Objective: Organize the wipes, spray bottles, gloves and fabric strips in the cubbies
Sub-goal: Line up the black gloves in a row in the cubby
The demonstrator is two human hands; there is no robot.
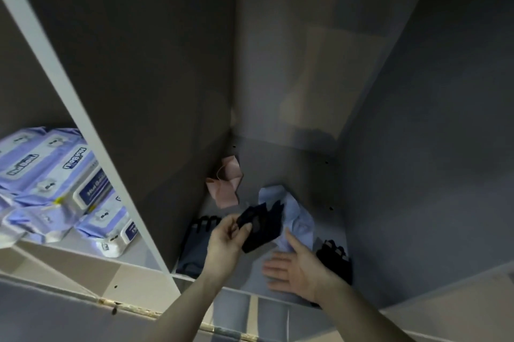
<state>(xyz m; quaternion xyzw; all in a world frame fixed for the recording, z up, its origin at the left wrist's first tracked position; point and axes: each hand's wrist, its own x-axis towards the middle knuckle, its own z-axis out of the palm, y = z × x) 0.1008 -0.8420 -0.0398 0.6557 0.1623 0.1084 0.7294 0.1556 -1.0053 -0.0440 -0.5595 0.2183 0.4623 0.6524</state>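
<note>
Both bare forearms reach forward; left hand [226,238] pinches a black glove [260,227], right hand [294,268] spread flat, palm up

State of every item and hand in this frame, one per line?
Left hand: pinching the black glove, lifted.
Right hand: open, palm up.
Second black glove: lying flat.
Grey glove: lying flat.
Blue fabric: crumpled.
Pink fabric: crumpled.
Wipes packs: stacked, closed.

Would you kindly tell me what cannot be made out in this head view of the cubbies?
- Wipes packs: cut off by the left edge; small print blurred.
- Black glove held by the left hand: partly covered by its fingers.
- Second black glove: partly behind the right hand.
- Grey glove: dark, detail unclear.
</note>
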